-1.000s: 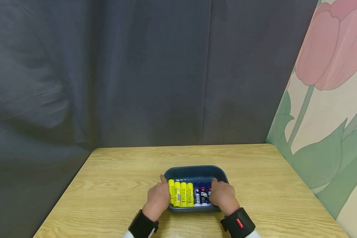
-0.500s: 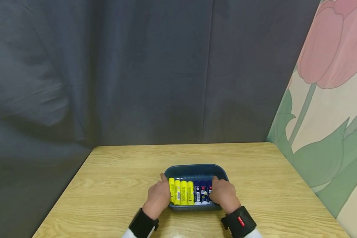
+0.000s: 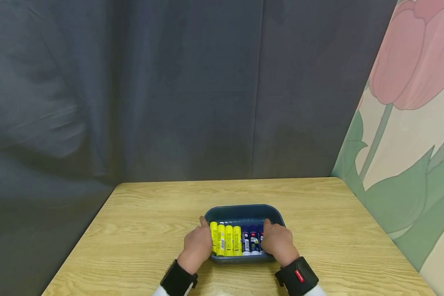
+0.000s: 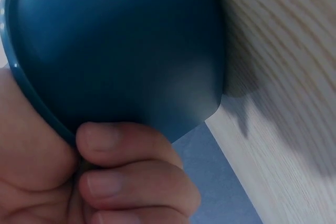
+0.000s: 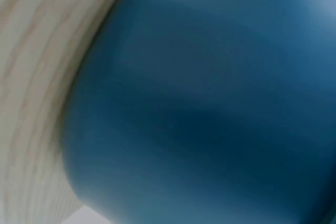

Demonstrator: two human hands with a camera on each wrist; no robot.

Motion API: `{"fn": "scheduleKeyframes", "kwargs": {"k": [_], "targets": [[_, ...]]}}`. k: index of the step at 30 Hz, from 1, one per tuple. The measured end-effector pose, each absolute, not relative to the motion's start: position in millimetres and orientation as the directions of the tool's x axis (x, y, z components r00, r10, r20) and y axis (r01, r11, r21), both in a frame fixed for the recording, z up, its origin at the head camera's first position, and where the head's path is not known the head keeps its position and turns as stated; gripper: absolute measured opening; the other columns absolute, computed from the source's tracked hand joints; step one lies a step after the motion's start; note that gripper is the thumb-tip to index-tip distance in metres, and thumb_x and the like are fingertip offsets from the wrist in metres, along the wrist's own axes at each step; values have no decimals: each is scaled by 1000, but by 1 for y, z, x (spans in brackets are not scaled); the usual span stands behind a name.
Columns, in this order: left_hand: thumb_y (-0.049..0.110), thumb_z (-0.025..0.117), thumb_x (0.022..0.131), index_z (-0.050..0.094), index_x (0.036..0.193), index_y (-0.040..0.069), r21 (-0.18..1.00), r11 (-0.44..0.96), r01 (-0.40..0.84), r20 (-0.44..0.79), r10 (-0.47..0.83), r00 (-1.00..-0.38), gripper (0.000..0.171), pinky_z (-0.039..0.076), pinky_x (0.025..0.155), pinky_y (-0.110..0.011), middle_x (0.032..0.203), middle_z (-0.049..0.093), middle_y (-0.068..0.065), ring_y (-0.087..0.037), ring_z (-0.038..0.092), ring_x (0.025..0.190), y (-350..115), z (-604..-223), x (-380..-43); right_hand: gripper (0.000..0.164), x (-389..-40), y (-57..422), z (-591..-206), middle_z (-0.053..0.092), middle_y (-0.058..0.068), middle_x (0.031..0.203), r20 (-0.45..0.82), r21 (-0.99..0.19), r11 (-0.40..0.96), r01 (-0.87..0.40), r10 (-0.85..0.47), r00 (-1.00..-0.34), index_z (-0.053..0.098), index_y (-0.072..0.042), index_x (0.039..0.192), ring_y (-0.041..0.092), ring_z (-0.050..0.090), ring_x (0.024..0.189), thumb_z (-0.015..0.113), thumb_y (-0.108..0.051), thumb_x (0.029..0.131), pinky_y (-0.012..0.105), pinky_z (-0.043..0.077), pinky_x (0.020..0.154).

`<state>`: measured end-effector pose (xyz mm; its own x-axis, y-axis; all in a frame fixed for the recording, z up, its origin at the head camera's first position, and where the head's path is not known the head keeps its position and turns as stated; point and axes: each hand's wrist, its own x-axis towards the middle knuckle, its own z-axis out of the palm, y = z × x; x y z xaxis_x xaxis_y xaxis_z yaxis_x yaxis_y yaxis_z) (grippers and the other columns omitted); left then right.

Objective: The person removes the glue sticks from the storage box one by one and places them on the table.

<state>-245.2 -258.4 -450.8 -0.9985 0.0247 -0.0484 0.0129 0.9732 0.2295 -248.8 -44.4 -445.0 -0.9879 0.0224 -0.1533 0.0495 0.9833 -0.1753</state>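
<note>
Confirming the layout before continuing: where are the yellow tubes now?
In the head view, the yellow tubes lie in the left half of the blue tray, between the left hand and the dark blue tubes.

Yellow tubes and navy-and-white tubes contrast with a blue tray and tan, wood-grained table.
</note>
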Motion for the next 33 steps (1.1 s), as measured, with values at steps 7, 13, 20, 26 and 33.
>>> {"fn": "scheduleKeyframes", "kwargs": {"k": [7,13,20,26,33], "targets": [[5,59,87,30,141,-6,250,968,8,-65,25,-998,63,36,47,-31,66,50,-10,-20,46,51,-257,-448,-247,63,-249,-43,-443,63,20,89,-159,-177,982,61,33,-987,48,5,127,26,60,73,73,-18,74,44,50,61],[6,60,87,29,142,-6,255,967,6,-75,26,-997,64,36,48,-31,66,50,-9,-20,46,52,-255,-446,-249,61,-251,-42,-442,62,20,86,-160,-168,983,73,46,-986,48,6,123,27,60,73,73,-18,74,45,50,61],[5,61,86,29,142,-5,246,969,-11,-94,12,-996,66,37,48,-31,65,50,-10,-20,47,52,-255,-445,-249,64,-251,-45,-443,61,20,86,-173,-143,987,79,54,-983,46,9,124,28,60,75,74,-21,74,45,50,64],[6,60,87,28,142,-5,246,969,-19,-100,6,-995,65,36,48,-31,64,50,-9,-20,47,52,-256,-446,-247,65,-252,-44,-444,61,20,87,-192,-174,981,85,51,-980,44,9,126,26,57,71,73,-21,75,43,50,62],[7,61,87,29,142,-5,241,970,-17,-99,7,-995,64,37,48,-31,67,51,-10,-20,47,54,-257,-446,-246,73,-253,-40,-445,60,20,86,-206,-259,962,88,34,-978,33,9,136,23,51,63,68,-15,76,34,44,51]]}}
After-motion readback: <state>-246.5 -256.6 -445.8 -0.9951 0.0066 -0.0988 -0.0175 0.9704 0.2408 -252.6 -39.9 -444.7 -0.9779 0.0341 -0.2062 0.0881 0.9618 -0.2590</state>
